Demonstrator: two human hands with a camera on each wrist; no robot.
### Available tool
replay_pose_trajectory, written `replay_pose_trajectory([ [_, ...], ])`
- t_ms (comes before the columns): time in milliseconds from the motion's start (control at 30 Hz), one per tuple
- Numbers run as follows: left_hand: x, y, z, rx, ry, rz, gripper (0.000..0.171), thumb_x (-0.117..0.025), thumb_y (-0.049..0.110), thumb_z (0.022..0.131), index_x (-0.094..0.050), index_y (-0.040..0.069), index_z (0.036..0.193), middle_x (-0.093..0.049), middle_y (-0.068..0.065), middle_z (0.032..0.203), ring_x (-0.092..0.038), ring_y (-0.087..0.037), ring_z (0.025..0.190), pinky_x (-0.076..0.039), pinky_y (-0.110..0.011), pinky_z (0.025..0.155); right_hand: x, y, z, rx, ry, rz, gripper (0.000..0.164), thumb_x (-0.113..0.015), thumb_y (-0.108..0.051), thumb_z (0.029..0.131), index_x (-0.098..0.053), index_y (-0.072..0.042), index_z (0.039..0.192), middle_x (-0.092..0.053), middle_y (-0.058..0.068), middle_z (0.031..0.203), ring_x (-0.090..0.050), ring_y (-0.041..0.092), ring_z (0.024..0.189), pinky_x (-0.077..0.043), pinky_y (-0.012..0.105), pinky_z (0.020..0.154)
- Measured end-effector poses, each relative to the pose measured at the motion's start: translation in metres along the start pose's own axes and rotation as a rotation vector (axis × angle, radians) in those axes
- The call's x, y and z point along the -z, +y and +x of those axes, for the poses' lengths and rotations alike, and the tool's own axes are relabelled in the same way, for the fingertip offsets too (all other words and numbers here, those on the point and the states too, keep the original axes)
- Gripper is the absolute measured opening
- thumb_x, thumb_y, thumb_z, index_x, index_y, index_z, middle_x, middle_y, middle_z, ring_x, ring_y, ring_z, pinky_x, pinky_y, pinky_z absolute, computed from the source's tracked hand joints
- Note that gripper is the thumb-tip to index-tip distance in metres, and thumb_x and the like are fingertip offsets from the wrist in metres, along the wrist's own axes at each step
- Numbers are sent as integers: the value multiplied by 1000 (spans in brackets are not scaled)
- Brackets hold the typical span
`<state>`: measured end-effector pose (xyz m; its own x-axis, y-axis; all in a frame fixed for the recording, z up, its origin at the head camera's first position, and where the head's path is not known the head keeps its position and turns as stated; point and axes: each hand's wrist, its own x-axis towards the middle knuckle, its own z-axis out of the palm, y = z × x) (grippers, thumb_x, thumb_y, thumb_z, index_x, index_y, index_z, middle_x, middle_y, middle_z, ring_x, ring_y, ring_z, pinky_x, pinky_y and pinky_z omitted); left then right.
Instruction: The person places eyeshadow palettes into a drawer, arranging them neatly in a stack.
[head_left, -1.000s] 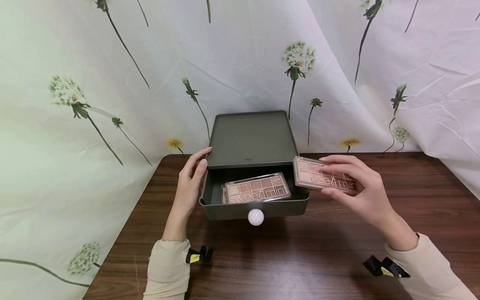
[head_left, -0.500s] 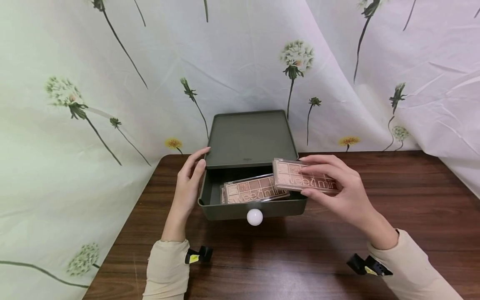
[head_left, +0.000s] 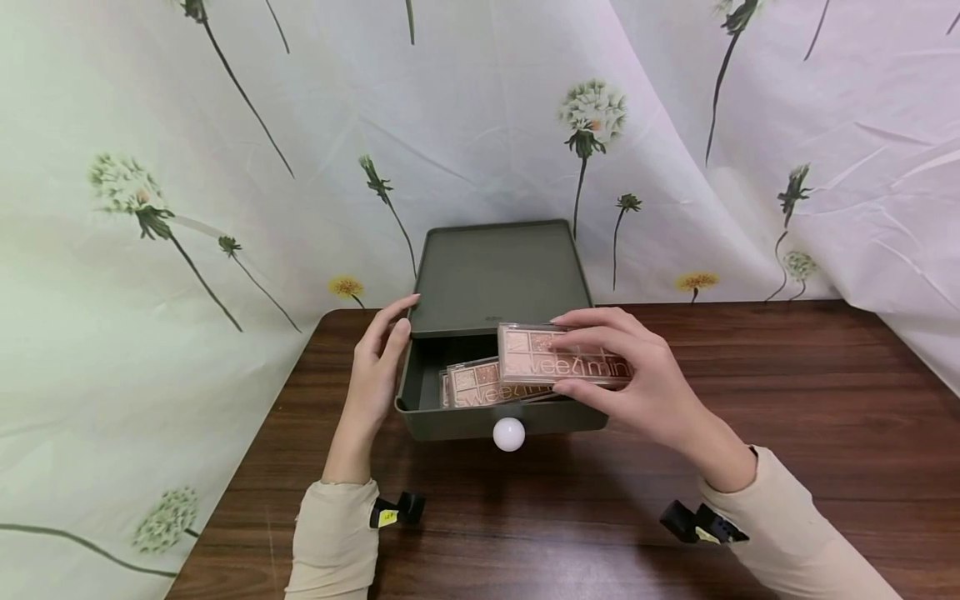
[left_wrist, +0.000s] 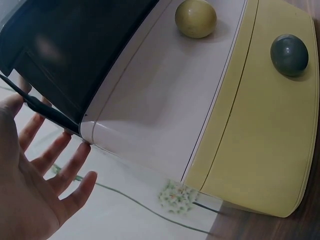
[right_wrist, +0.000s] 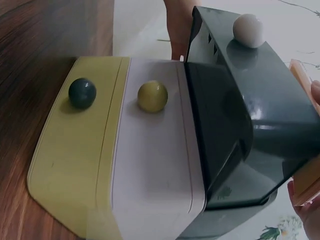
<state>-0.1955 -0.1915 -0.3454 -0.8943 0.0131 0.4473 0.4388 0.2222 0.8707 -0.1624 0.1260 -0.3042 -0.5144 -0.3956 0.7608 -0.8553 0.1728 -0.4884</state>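
In the head view, my right hand [head_left: 641, 371] grips an eyeshadow palette [head_left: 523, 357] marked "sweet mint" between fingers and thumb. It is held over the pulled-out dark green top drawer [head_left: 442, 425], overlapping the eyeshadow palettes [head_left: 471, 385] lying inside. The right wrist view shows only the edge of the held palette [right_wrist: 305, 180], at far right. My left hand [head_left: 377, 362] rests against the left side of the drawer unit [head_left: 498, 279]. In the left wrist view, that hand's fingers [left_wrist: 75, 165] are spread, fingertips at the unit's side and the drawer's edge.
Below the green drawer are a white drawer [left_wrist: 150, 95] with a yellow knob [left_wrist: 195, 18] and a yellow drawer [left_wrist: 255, 135] with a dark green knob [left_wrist: 289, 55], both pushed in. The unit stands on a brown wooden table [head_left: 810, 417] before a dandelion-print cloth [head_left: 487, 108].
My right hand has carried the eyeshadow palette leftward, from the drawer's right edge to over the palettes inside. My left hand has stayed at the unit's side.
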Motion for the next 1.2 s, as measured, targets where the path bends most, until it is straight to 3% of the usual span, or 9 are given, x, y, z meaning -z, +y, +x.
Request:
replay_pose_trajectory([
  [300,0,1,0,0,2,-5,36,-47,20,106,-56,15,141,-49,4,144,-48,-15,111,-37,-30,94,-9,-6,10,-60,-99,-71,41,-87,-13,76,-73,-13,114,-63,2,124,-55,19,115,-42,29,94],
  [567,0,2,0,-2,1,-4,36,-47,20,106,-56,15,141,-49,3,143,-48,-15,111,-37,-30,93,-12,-10,16,-136,-187,-158,38,-87,-22,77,-74,-19,113,-62,-3,123,-54,13,105,-41,33,85],
  [900,0,1,-1,5,1,7,37,-46,21,106,-56,15,141,-49,3,143,-47,-16,105,-36,-31,90,-13,-17,25,-281,-293,-160,33,-82,-33,82,-72,-25,112,-62,-15,116,-54,5,91,-46,30,78],
  [1200,0,1,-1,8,-1,4,37,-45,20,107,-55,15,141,-50,2,142,-45,-17,100,-35,-31,87,-12,-21,30,-366,-323,-193,37,-84,-34,79,-71,-24,112,-65,-17,111,-56,4,90,-47,30,79],
])
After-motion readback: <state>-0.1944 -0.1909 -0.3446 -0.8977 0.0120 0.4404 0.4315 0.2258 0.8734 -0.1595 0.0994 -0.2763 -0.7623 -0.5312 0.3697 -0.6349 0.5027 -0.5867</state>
